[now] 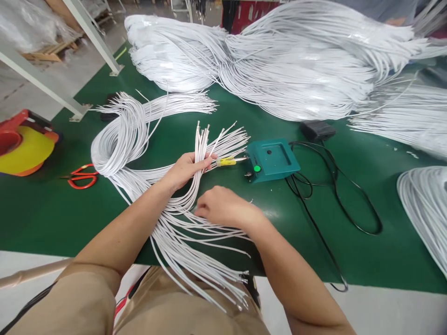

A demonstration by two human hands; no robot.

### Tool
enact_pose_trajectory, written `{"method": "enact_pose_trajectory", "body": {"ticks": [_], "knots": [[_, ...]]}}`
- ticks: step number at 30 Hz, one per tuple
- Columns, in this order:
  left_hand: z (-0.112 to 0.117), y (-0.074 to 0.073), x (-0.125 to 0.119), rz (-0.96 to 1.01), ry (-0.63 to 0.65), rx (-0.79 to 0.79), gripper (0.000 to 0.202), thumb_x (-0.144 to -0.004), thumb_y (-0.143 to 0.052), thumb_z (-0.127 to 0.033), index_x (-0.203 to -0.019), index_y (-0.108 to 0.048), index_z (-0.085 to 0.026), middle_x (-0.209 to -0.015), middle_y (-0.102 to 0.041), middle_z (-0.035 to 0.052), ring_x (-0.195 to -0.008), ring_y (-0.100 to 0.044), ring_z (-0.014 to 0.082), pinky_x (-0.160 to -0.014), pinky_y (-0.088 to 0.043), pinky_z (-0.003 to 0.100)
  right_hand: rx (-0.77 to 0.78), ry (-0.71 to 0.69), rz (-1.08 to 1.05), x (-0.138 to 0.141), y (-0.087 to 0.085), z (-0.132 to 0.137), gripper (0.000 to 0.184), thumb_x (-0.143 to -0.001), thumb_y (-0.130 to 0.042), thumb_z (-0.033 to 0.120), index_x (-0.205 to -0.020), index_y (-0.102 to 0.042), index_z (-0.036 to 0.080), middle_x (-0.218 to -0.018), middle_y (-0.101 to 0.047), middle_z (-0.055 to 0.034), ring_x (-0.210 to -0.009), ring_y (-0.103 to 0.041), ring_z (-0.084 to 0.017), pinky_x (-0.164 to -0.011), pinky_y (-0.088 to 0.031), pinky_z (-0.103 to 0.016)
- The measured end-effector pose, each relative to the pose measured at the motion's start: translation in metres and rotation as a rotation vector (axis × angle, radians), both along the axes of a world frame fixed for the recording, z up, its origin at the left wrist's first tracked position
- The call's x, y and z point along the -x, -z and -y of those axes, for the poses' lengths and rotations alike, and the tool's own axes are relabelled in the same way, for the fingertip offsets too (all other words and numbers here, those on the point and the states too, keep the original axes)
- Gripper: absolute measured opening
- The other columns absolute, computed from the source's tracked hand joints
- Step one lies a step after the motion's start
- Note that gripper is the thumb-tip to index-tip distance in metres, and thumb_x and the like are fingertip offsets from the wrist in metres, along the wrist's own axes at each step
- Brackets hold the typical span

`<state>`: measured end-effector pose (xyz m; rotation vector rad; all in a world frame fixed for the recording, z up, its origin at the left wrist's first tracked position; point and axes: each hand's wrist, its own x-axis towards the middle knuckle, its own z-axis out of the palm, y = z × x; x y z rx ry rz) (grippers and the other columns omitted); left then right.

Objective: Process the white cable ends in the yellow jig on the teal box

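My left hand (190, 168) is closed around a small bunch of thin white wires (201, 144), whose cut ends stand up above the thumb. Close to its fingertips lies a yellow-handled tool (226, 162) with a metal shaft pointing at a teal device (274, 159) with a green button. My right hand (223, 206) is lower and to the right, its fingers curled in at the loose white wires (195, 228) fanned out over the table's near edge. Whatever its fingertips pinch is hidden. More of this bundle loops round on the left as a coil (115, 144).
Red-handled scissors (83, 179) and a yellow and red tape dispenser (26, 144) are on the left of the green table (314, 256). Large heaps of white wire (296, 70) fill the back. A black cable (335, 177) trails from the device past a black adapter (317, 130).
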<state>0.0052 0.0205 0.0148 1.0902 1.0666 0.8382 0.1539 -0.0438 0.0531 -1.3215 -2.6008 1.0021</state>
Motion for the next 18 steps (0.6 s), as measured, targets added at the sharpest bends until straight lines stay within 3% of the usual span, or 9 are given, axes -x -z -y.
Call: {"method": "enact_pose_trajectory", "body": {"ticks": [2, 5, 7, 11, 15, 18], "knots": [[0.001, 0.001, 0.001, -0.005, 0.029, -0.030, 0.044, -0.066, -0.081, -0.039, -0.102, -0.072, -0.013, -0.079, -0.069, 0.0034, -0.070, -0.061, 0.0114, -0.073, -0.049, 0.025, 0.050, 0.237, -0.201, -0.014, -0.004, -0.011, 0.031, -0.085, -0.058, 0.030, -0.055, -0.059, 0.020, -0.051, -0.059, -0.0010, -0.046, -0.052, -0.013, -0.048, -0.038, -0.027], [0.003, -0.001, 0.001, -0.037, 0.112, -0.065, 0.045, -0.063, -0.084, -0.034, -0.101, -0.069, -0.015, -0.077, -0.068, 0.0016, -0.070, -0.064, 0.0140, -0.074, -0.051, 0.029, 0.038, 0.705, -0.571, -0.034, -0.001, -0.029, 0.027, -0.086, -0.057, 0.040, -0.068, -0.059, 0.020, -0.050, -0.056, 0.0038, -0.039, -0.049, -0.009, -0.045, -0.038, -0.024], [0.005, -0.004, -0.001, -0.055, 0.174, -0.062, 0.040, -0.061, -0.085, -0.032, -0.092, -0.067, -0.015, -0.076, -0.067, 0.0008, -0.071, -0.066, 0.0150, -0.074, -0.051, 0.029, 0.077, 0.833, -0.798, -0.040, 0.004, -0.038, 0.025, -0.082, -0.062, 0.044, -0.074, -0.058, 0.021, -0.049, -0.053, 0.0061, -0.037, -0.045, -0.008, -0.041, -0.036, -0.023], [0.010, -0.009, -0.007, 0.028, 0.162, -0.101, 0.031, -0.067, -0.081, -0.031, -0.081, -0.059, -0.014, -0.083, -0.064, 0.0009, -0.079, -0.065, 0.0132, -0.075, -0.049, 0.026, 0.203, 0.766, -1.033, -0.033, 0.010, -0.038, 0.031, -0.074, -0.071, 0.043, -0.066, -0.053, 0.020, -0.047, -0.049, 0.0071, -0.040, -0.041, -0.007, -0.041, -0.034, -0.022], [0.010, -0.007, -0.010, 0.142, 0.065, -0.144, 0.034, -0.067, -0.081, -0.029, -0.074, -0.051, -0.015, -0.074, -0.057, -0.0028, -0.071, -0.059, 0.0090, -0.063, -0.045, 0.020, 0.289, 0.673, -1.015, -0.022, 0.007, -0.033, 0.030, -0.071, -0.074, 0.044, -0.068, -0.058, 0.018, -0.054, -0.053, 0.0061, -0.042, -0.039, -0.006, -0.041, -0.033, -0.022], [0.009, -0.005, -0.010, 0.131, 0.050, -0.173, 0.036, -0.066, -0.081, -0.028, -0.073, -0.049, -0.015, -0.070, -0.055, -0.0038, -0.067, -0.057, 0.0083, -0.057, -0.042, 0.019, 0.313, 0.678, -1.021, -0.021, 0.006, -0.033, 0.029, -0.068, -0.076, 0.042, -0.077, -0.062, 0.018, -0.060, -0.057, 0.0053, -0.045, -0.042, -0.006, -0.043, -0.036, -0.023]]}}
